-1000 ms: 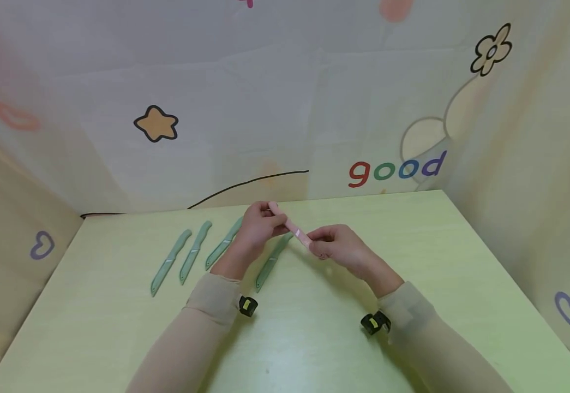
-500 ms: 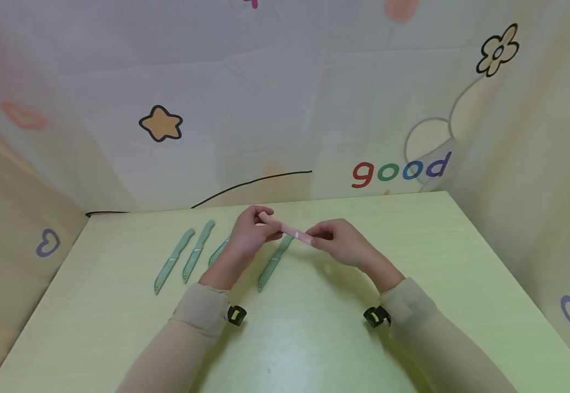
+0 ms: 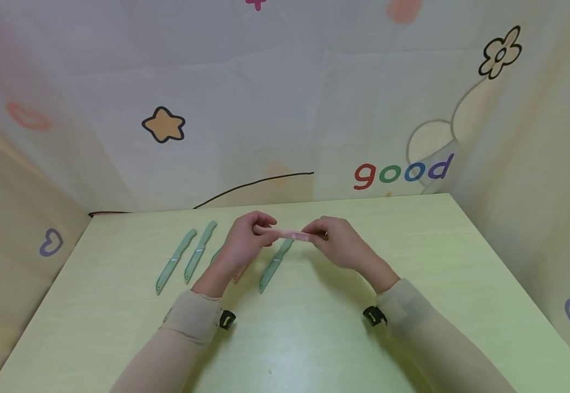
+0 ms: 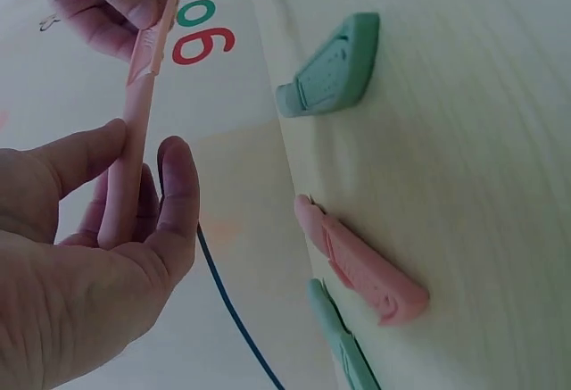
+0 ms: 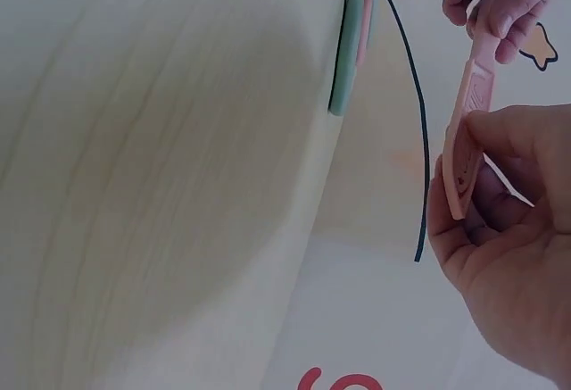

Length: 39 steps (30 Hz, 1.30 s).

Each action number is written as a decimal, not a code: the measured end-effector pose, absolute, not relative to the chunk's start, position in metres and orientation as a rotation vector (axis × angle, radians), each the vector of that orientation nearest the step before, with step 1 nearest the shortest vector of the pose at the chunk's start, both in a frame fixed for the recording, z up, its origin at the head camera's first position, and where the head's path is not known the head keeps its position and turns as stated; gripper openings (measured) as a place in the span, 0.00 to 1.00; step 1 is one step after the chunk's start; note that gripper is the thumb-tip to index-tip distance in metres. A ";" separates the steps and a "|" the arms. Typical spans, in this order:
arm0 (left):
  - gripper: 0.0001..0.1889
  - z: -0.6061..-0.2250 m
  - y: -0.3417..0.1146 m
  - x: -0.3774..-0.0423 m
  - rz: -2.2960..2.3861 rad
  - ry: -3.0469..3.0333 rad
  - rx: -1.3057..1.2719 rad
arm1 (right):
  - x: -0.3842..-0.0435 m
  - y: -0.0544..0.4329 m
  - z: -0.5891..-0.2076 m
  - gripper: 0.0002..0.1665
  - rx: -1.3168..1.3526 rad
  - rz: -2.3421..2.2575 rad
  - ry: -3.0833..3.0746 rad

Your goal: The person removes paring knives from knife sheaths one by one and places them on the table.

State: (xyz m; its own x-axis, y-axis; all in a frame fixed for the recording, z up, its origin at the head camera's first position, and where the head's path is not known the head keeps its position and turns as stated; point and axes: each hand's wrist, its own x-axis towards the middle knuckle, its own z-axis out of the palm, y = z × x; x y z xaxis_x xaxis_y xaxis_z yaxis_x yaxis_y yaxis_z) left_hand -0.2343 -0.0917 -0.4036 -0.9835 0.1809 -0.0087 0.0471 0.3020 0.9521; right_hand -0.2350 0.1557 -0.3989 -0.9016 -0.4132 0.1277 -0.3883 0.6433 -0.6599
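Both hands hold a pink paring knife (image 3: 289, 234) with its pink blade cover on, raised over the table and nearly level. My left hand (image 3: 246, 237) grips the handle between thumb and fingers. Fingers and thumb of my right hand (image 3: 337, 241) pinch the blade cover (image 5: 468, 127) near its tip. Below, a second pink knife (image 4: 370, 269) lies on the table, mostly hidden by the left forearm in the head view. To its right is a green covered knife (image 3: 275, 267); farther left lie more green knives (image 3: 175, 262), one largely behind the left hand.
The knives lie slanted in a row on the pale yellow-green table (image 3: 304, 338). A printed cloth (image 3: 275, 109) hangs behind the table's back edge and along both sides.
The held knife has swung from steeply slanted to nearly level. My left hand has moved left and a little nearer, uncovering part of the pink knife on the table.
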 end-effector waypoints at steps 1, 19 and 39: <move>0.14 -0.404 -0.092 -0.234 1.744 2.477 0.235 | -0.234 0.154 -0.398 0.10 -0.701 -1.102 2.831; 0.12 -0.407 -0.084 -0.222 0.779 3.338 0.836 | -0.232 0.146 -0.404 0.09 -1.141 -0.801 3.147; 0.07 -0.413 -0.081 -0.216 0.276 3.670 1.060 | -0.231 0.135 -0.410 0.15 -1.511 -0.378 3.375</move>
State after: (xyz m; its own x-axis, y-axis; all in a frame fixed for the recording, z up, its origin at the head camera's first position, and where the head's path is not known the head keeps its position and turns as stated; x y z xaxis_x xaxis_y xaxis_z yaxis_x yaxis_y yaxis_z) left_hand -0.2157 -0.0809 -0.4130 -0.6367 0.4243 0.6438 0.5159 0.8550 -0.0532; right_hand -0.2311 0.1354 -0.4098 -0.5349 -0.6234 0.5704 -0.7340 0.6771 0.0517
